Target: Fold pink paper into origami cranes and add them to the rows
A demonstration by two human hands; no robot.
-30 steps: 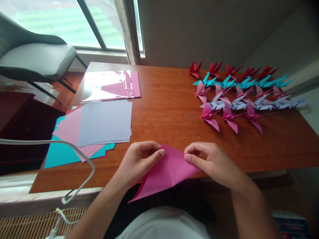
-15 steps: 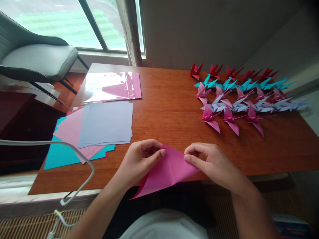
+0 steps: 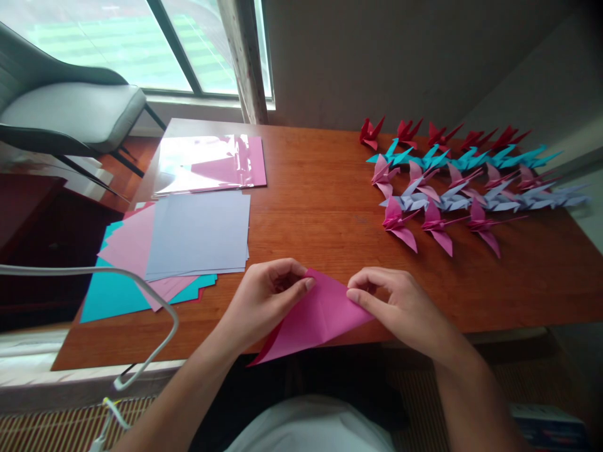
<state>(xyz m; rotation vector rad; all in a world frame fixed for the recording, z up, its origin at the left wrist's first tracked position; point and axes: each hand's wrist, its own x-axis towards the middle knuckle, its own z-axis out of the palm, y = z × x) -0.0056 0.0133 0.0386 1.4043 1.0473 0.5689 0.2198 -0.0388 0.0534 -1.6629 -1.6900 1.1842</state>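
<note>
Folding seems in hand: left hand (image 3: 276, 289) and right hand (image 3: 391, 292) pinch magenta origami paper (image 3: 324, 314) between their fingers (image 3: 285, 266) over the near desk (image 3: 306, 220) edge; the next move likely calls for aligned edges.

far to my left, daylight comes through a window (image 3: 108, 44) beside a curtain (image 3: 242, 56); a pale-seated chair (image 3: 75, 110) stands near it on reddish floor (image 3: 115, 172). beyond my wooden table (image 3: 306, 169) rises a dim, shadowed grey wall (image 3: 377, 56).
</note>
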